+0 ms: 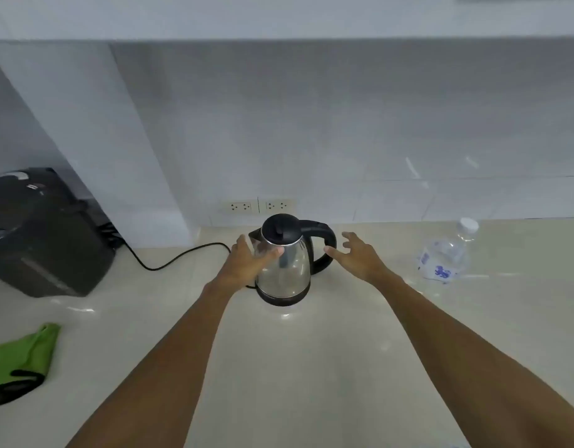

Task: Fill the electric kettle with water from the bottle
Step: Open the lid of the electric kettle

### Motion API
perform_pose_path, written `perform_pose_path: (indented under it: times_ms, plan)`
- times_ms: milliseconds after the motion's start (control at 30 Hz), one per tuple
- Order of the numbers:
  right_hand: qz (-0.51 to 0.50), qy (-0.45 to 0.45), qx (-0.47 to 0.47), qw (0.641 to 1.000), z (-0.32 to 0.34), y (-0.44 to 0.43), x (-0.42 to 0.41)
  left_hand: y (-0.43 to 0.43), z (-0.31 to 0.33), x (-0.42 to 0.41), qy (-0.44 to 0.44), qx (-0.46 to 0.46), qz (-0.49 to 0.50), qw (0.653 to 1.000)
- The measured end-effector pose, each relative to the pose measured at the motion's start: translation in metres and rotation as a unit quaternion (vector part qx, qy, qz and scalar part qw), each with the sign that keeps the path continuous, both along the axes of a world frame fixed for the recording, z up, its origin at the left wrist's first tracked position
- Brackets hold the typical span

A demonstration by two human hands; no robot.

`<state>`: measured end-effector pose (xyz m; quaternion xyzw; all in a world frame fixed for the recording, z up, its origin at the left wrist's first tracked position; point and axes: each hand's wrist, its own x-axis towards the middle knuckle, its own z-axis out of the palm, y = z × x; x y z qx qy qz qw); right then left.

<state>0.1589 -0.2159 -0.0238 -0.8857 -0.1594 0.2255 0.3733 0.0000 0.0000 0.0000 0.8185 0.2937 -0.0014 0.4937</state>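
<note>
A steel electric kettle [287, 266] with a black lid, handle and base stands upright on the pale counter [279, 367], lid down. My left hand [247, 261] rests against its left side, thumb on the metal body. My right hand [357, 255] hovers with fingers spread just right of the black handle, thumb tip almost touching it. A clear plastic water bottle [445, 253] with a white cap and blue print stands to the right, capped, apart from both hands.
A black cord [175, 260] runs from the kettle's base leftward to a black appliance [40, 234] at the left. A green cloth [23, 360] lies near the left front. Two wall sockets [259, 206] sit behind the kettle.
</note>
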Motion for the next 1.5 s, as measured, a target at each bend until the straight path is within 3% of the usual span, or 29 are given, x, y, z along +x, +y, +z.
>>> perform_pose_path:
  times_ms: [167,467,933,1500]
  plan:
    - [0.014,-0.001,0.035,0.999,-0.031,0.011,0.022,0.004,-0.032,0.021,-0.089,-0.043,0.002,0.995]
    - [0.014,-0.067,0.062,0.996,-0.049,0.021,0.032,0.010,-0.057,0.030,-0.051,-0.034,0.069,0.996]
    - [0.034,-0.112,0.053,0.992,-0.034,0.019,0.028,0.006,-0.053,0.025,-0.085,-0.034,0.077,0.993]
    - [-0.028,-0.157,0.049,0.986,-0.005,-0.019,-0.082,-0.015,-0.024,-0.063,-0.113,-0.026,0.017,0.993]
